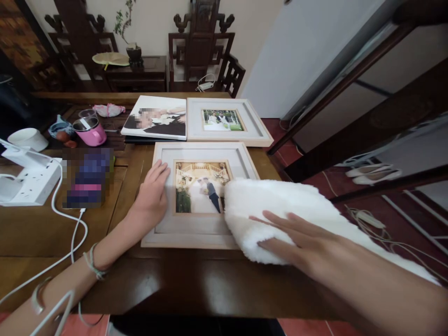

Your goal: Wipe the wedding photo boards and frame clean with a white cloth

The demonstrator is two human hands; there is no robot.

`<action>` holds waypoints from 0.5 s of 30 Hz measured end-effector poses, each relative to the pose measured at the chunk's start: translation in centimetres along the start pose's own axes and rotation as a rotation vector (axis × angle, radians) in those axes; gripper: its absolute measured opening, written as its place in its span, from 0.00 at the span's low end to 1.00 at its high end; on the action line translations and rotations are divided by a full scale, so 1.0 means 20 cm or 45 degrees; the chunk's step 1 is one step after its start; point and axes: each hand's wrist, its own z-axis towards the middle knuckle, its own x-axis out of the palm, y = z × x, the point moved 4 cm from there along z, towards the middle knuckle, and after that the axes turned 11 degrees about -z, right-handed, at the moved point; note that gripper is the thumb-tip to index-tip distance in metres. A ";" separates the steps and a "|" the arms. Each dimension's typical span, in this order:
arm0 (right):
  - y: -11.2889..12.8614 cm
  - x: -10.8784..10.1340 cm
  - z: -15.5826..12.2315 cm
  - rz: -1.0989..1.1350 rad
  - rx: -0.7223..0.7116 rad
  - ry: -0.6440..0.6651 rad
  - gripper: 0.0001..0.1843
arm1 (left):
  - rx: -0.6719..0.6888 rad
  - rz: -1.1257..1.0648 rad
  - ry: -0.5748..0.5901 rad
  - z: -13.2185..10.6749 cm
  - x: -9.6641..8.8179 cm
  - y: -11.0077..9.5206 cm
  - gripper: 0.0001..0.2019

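Observation:
A light wooden picture frame (164,238) with a wedding photo lies flat on the table in front of me. My left hand (151,192) grips its left edge, fingers bent over the rim; the thumb is hidden. On the frame's right side lies a fluffy white cloth (276,196), which covers the lower right corner and touches the photo's edge. My right hand (290,233) holds this cloth, with the fingers stretched over the top and one digit tucked into a fold. The cloth's tail runs back beneath my right forearm.
Behind are a second picture frame (224,135) and a white photo panel (157,133). To the left stand a pink mug (91,133), a white cup (28,140) and a power strip (38,182) with white cables. A dark wooden chair (364,126) stands at right.

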 end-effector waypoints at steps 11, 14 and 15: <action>-0.27 0.26 0.47 -0.115 0.225 -0.029 0.33 | 0.037 0.004 -0.018 0.00 0.01 0.01 0.27; -0.21 0.24 0.39 -0.105 0.118 -0.019 0.31 | 0.050 0.028 -0.019 0.01 0.03 0.01 0.26; -0.17 0.22 0.34 -0.097 0.065 -0.009 0.32 | 0.053 0.034 -0.016 0.01 0.03 0.01 0.26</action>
